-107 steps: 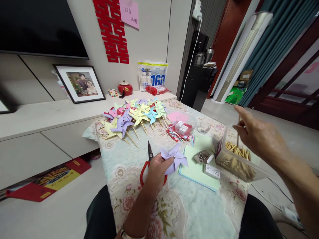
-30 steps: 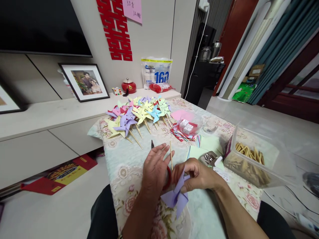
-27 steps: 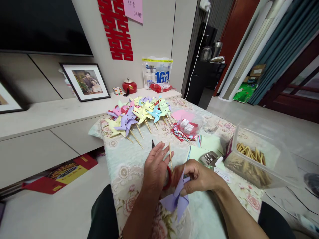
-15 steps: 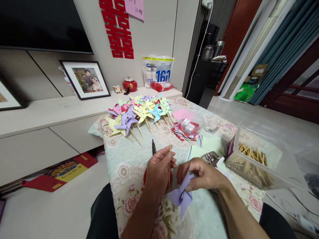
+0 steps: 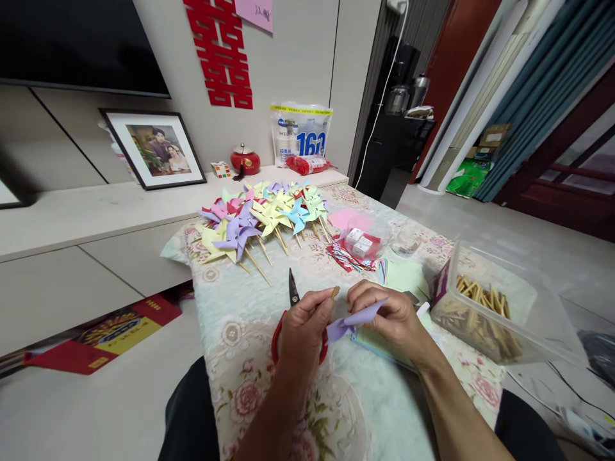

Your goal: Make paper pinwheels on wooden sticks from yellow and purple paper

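My left hand is closed on a thin wooden stick, and only its tip shows above my fingers. In my right hand is a purple paper pinwheel, held between thumb and fingers close to the stick's tip. Whether stick and pinwheel touch I cannot tell. Red-handled scissors lie on the cloth under my left hand, blades pointing away and handles partly covered. Finished-looking pinwheels on sticks are heaped at the table's far left. Sheets of pale green paper lie beyond my right hand.
A clear plastic box of short wooden sticks stands on the right. Behind my hands are a round clear tub and coloured paper strips. The flowered tablecloth ends near my legs. A white cabinet borders the table's far side.
My right hand has raised and turned the pinwheel, bringing it beside the stick's tip. The stick has tilted, so less of it shows. The view has shifted slightly.
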Demonstrator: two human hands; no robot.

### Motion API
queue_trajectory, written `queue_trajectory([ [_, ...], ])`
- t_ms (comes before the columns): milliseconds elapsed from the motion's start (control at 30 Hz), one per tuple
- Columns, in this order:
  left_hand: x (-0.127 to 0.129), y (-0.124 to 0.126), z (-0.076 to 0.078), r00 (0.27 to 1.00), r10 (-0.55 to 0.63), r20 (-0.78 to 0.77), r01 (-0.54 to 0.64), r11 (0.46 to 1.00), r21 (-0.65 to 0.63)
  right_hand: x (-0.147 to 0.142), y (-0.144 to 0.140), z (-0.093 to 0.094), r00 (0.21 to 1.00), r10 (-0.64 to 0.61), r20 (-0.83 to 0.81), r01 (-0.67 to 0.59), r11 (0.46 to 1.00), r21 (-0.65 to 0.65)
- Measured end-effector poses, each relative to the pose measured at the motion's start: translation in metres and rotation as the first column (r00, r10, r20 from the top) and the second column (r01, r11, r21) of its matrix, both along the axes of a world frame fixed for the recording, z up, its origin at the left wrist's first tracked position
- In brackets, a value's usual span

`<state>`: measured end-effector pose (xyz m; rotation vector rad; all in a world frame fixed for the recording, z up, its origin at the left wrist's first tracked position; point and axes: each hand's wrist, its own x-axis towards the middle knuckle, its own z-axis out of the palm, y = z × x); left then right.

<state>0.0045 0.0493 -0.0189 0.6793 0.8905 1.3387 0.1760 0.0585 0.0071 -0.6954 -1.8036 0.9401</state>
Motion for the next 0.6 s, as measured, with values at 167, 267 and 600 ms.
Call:
queue_trajectory([
  [167,0.0010,0.0008,-0.0024,1.000,-0.004,-0.024,0.006,0.997,0.071,-0.0006,0.0006,0.0005,0.981,-0.149,0.126,0.116,0.964,0.240],
  [267,0.0017,0.0009,-0.0020,0.999,-0.017,-0.040,0.020,0.995,0.096,-0.0013,0.0012,0.0001,0.963,-0.230,0.138,0.170,0.922,0.349],
  [600,0.0038,-0.0015,-0.0048,0.997,-0.008,-0.076,0.020,0.986,0.166,-0.0044,-0.0001,0.0013,0.935,-0.327,0.133,0.234,0.856,0.461],
])
